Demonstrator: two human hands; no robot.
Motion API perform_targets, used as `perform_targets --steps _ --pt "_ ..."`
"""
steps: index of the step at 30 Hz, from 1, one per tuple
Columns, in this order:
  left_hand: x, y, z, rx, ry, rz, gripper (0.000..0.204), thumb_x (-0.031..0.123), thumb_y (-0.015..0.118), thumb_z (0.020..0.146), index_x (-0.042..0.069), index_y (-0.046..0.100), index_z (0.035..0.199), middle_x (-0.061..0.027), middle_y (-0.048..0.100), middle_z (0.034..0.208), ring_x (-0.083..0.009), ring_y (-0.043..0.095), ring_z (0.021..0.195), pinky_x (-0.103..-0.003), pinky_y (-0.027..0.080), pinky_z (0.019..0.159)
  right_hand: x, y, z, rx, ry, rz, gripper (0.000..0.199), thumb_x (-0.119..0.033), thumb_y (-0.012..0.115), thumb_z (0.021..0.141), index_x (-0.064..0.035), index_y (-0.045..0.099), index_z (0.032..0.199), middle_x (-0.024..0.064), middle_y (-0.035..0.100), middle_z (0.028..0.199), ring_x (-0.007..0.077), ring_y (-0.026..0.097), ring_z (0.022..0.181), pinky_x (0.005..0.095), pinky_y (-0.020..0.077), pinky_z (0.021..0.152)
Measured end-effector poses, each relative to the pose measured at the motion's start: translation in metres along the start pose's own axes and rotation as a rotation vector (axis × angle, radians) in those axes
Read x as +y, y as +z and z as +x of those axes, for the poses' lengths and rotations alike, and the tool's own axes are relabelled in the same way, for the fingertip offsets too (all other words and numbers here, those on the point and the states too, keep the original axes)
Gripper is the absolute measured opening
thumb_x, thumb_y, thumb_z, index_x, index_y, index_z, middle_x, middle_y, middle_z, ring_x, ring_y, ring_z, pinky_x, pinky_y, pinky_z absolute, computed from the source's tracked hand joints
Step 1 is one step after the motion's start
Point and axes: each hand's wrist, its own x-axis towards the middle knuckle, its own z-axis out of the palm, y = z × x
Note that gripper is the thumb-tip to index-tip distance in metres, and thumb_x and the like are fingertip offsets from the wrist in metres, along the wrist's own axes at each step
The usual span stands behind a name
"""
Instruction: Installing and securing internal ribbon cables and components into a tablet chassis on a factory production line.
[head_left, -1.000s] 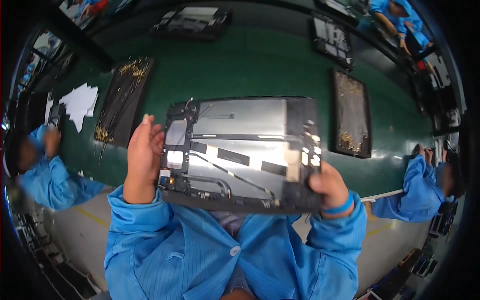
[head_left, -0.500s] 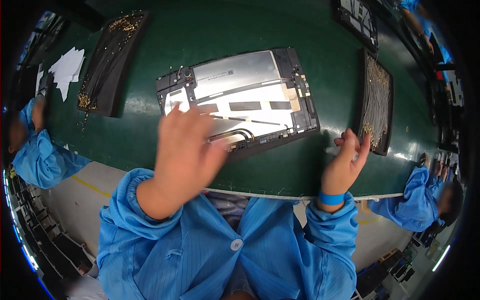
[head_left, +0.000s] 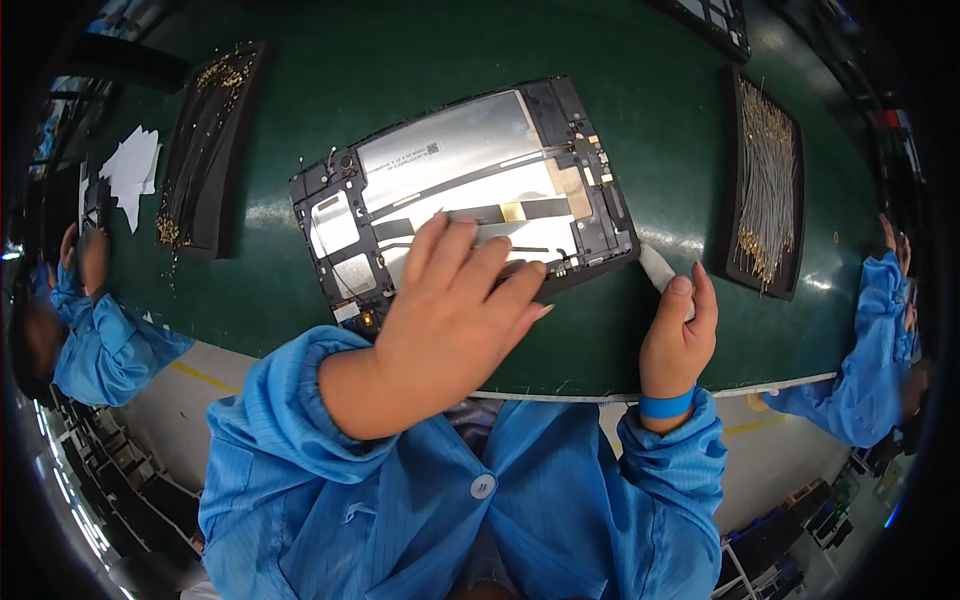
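An opened tablet-like device [head_left: 455,140] lies tilted on the green bench, showing a silvery metal back, a black frame, dark tape strips and thin cables. My left hand [head_left: 440,300] rests with its fingers spread over the device's near middle, covering part of the lower edge. In my right hand [head_left: 680,340] a slim, pale whitish tool [head_left: 656,268] is gripped between thumb and fingers. Its far end reaches the device's near right corner; whether it touches is hard to tell. A blue band [head_left: 667,404] circles my right wrist.
Dark trays of thin cables with gold-coloured ends flank the device, one left [head_left: 232,180] and one right [head_left: 790,262]. White paper sheets [head_left: 130,170] lie at the far left. Another device [head_left: 735,30] sits at the back right. Blue-sleeved people are at both sides.
My left hand has come down and right onto the device, its fingers now spread there. The right hand's pale tool has come to the device's near right corner. The view has shifted slightly.
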Motion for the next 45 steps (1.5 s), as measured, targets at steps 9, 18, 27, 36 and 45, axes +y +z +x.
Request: perform_targets --steps 9,18,27,36,45 --pt "0.011 0.027 -0.001 0.139 -0.051 0.011 0.016 0.012 0.062 0.063 0.007 0.057 0.077 -0.0091 0.051 0.086 -0.0292 0.043 0.090 -0.043 0.031 0.086 0.005 0.005 0.004 0.047 0.060 0.163 0.039 -0.028 0.049 0.080 0.0041 0.048 0.103 0.0156 0.054 0.095 0.0204 0.050 0.089 0.0285 0.0381 0.079" --pt "0.012 0.022 0.002 0.070 -0.069 -0.067 0.010 0.010 0.062 0.064 0.008 0.059 0.073 -0.0094 0.052 0.088 -0.0310 0.044 0.092 -0.043 0.031 0.085 0.007 0.004 0.007 0.058 0.075 0.212 0.038 -0.028 0.048 0.081 0.0041 0.049 0.102 0.0147 0.054 0.095 0.0197 0.050 0.089 0.0274 0.0375 0.079" --pt "0.005 0.018 -0.004 0.055 -0.033 -0.077 0.024 0.013 0.064 0.061 0.007 0.058 0.083 -0.0099 0.049 0.087 -0.0285 0.043 0.089 -0.041 0.030 0.087 0.006 0.000 0.006 0.087 0.192 0.507 0.044 -0.035 0.039 0.085 0.0032 0.042 0.107 0.0043 0.048 0.074 0.0068 0.042 0.058 0.0187 0.0362 0.054" --pt "0.002 0.012 -0.006 -0.038 0.044 -0.057 0.027 0.017 0.063 0.063 0.009 0.058 0.088 -0.0104 0.048 0.092 -0.0301 0.043 0.091 -0.041 0.030 0.088 -0.004 0.011 -0.034 -0.132 -0.028 0.763 0.030 -0.028 0.039 0.085 -0.0019 0.041 0.100 0.0125 0.054 0.083 0.0103 0.048 0.063 0.0212 0.0395 0.058" --pt "-0.006 0.008 -0.003 -0.030 0.064 -0.011 0.033 0.020 0.063 0.063 0.008 0.056 0.093 -0.0116 0.047 0.094 -0.0319 0.041 0.095 -0.042 0.031 0.085 -0.021 0.020 -0.051 -0.133 0.048 0.733 0.022 -0.009 0.054 0.078 -0.0022 0.042 0.096 0.0059 0.051 0.080 0.0076 0.046 0.069 0.0203 0.0395 0.063"
